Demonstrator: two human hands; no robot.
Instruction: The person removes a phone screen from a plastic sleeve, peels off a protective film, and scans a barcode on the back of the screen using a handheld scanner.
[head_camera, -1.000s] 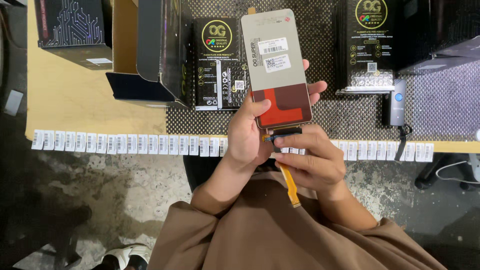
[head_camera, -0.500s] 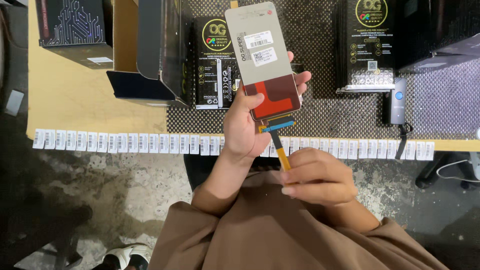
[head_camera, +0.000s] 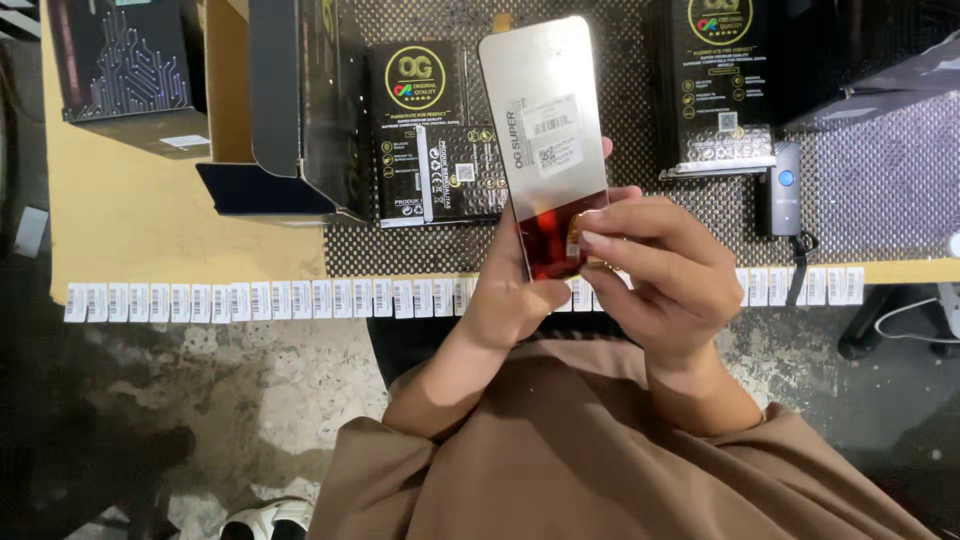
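Orange ribbon's gone from dangling, probably folded against the panel (head_camera: 545, 140) under right hand (head_camera: 655, 275) fingertips, left hand (head_camera: 520, 300) gripping its base.

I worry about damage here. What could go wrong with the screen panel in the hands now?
1. The left hand grips the panel only at its lower end, above the table edge; it may slip and fall.
2. The right hand presses fingers on the orange flex; it might crease or tear.
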